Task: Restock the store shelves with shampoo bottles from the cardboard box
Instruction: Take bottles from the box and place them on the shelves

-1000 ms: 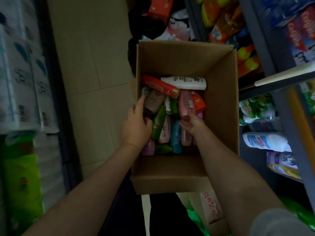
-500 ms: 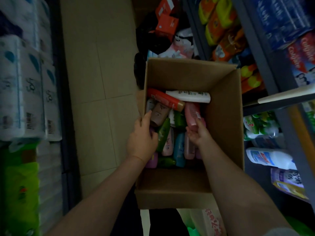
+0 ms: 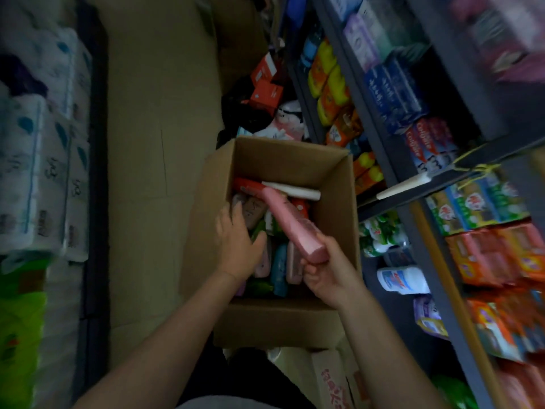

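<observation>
An open cardboard box (image 3: 339, 219) stands on the floor, filled with several shampoo bottles in brown, green, blue, pink and white. My right hand (image 3: 330, 271) grips the base of a pink shampoo bottle (image 3: 290, 224), lifted out and slanting up to the left above the others. My left hand (image 3: 237, 245) reaches into the box's left side with fingers spread, resting on a brown bottle (image 3: 254, 212). A white bottle (image 3: 295, 190) lies across the far end of the box.
Dark metal shelves (image 3: 392, 172) on the right carry toothpaste boxes (image 3: 427, 143), soap packs and detergent bottles. Tissue-roll packs (image 3: 38, 172) line the left side. Red boxes and bags (image 3: 265, 93) lie on the floor beyond the box. Tiled aisle floor (image 3: 156, 143) runs between.
My right hand has pulled the pink bottle up out of the box and tilted it. The left hand stays on the brown bottle. The view has swung right toward the shelves.
</observation>
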The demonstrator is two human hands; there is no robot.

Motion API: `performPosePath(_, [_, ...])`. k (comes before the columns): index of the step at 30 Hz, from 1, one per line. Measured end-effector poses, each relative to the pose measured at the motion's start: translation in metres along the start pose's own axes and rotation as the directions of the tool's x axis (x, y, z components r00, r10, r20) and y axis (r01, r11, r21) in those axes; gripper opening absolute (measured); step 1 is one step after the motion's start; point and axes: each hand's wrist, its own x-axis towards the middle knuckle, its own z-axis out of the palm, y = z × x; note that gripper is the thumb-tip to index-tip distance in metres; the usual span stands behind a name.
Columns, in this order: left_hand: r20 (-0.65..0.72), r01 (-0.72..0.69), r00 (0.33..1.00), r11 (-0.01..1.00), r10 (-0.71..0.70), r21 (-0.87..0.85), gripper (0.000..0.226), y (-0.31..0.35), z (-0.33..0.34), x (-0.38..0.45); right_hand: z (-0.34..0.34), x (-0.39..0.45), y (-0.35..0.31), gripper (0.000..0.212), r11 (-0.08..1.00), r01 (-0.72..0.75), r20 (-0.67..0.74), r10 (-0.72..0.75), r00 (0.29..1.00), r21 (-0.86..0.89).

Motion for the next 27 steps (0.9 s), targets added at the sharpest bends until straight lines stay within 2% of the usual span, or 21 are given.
performPosePath(1, [0.063,0.071,0.996,0.953,-0.055,-0.293,0.076,0.022,-0.005,-0.011,0.0,-0.019,-0.005,0.073,0.999,0.031,0.075,-0.033,0.997,0.029])
performPosePath(2, [0.178,0.179,0.98,0.804,-0.092,-0.567,0.067,0.047,-0.012,-0.022,-0.001,-0.039,-0.012,0.073,0.997,0.059,0.158,-0.067,0.985,0.056])
performPosePath(3, [0.329,0.293,0.943,0.619,-0.059,-0.729,0.059,0.074,-0.021,-0.032,-0.002,-0.058,-0.018,0.068,0.994,0.084,0.247,-0.1,0.964,0.074])
performPosePath(4, [0.441,0.367,0.896,0.478,0.049,-0.798,0.057,0.099,-0.029,-0.041,-0.004,-0.078,-0.025,0.063,0.99,0.099,0.345,-0.128,0.93,0.1])
performPosePath(5, [0.487,0.395,0.858,0.394,0.166,-0.83,0.06,0.124,-0.037,-0.049,-0.006,-0.095,-0.029,0.06,0.987,0.101,0.433,-0.144,0.89,0.123])
performPosePath(7, [0.48,0.384,0.815,0.317,0.324,-0.867,0.063,0.173,-0.045,-0.067,-0.015,-0.121,-0.035,0.052,0.985,0.085,0.537,-0.153,0.829,0.149])
performPosePath(9, [0.479,0.362,0.806,0.351,0.347,-0.863,0.051,0.217,-0.044,-0.084,-0.028,-0.137,-0.038,0.051,0.986,0.083,0.5,-0.145,0.854,0.143])
performPosePath(11, [0.451,0.28,0.835,0.462,0.315,-0.841,0.045,0.251,-0.035,-0.101,-0.044,-0.154,-0.045,0.06,0.988,0.143,0.43,-0.156,0.889,0.063])
performPosePath(12, [0.423,0.222,0.848,0.509,0.321,-0.832,0.045,0.263,-0.027,-0.107,-0.049,-0.164,-0.049,0.062,0.977,0.21,0.387,-0.207,0.898,0.036])
performPosePath(14, [0.387,0.095,0.843,0.605,0.374,-0.791,0.05,0.279,-0.009,-0.121,-0.066,-0.183,-0.06,0.056,0.928,0.359,0.228,-0.372,0.9,0.099])
performPosePath(16, [0.381,-0.011,0.825,0.687,0.417,-0.727,0.047,0.293,0.009,-0.138,-0.08,-0.201,-0.068,0.057,0.853,0.521,0.126,-0.521,0.844,0.038])
performPosePath(17, [0.398,-0.041,0.807,0.714,0.435,-0.699,0.046,0.3,0.019,-0.148,-0.086,-0.214,-0.07,0.059,0.806,0.587,0.105,-0.579,0.809,-0.081])
performPosePath(20, [0.472,-0.135,0.723,0.773,0.505,-0.62,0.056,0.317,0.045,-0.178,-0.107,-0.245,-0.072,0.056,0.668,0.7,-0.004,-0.724,0.69,-0.252])
performPosePath(23, [0.545,-0.2,0.607,0.775,0.578,-0.6,0.035,0.331,0.062,-0.201,-0.128,-0.268,-0.071,0.05,0.559,0.795,-0.042,-0.823,0.566,-0.237])
performPosePath(25, [0.563,-0.239,0.537,0.753,0.629,-0.613,0.037,0.338,0.07,-0.212,-0.143,-0.278,-0.07,0.039,0.517,0.807,-0.075,-0.851,0.52,-0.286])
performPosePath(27, [0.558,-0.329,0.47,0.722,0.684,-0.609,0.044,0.339,0.079,-0.222,-0.161,-0.284,-0.07,0.031,0.447,0.778,-0.134,-0.89,0.435,-0.442])
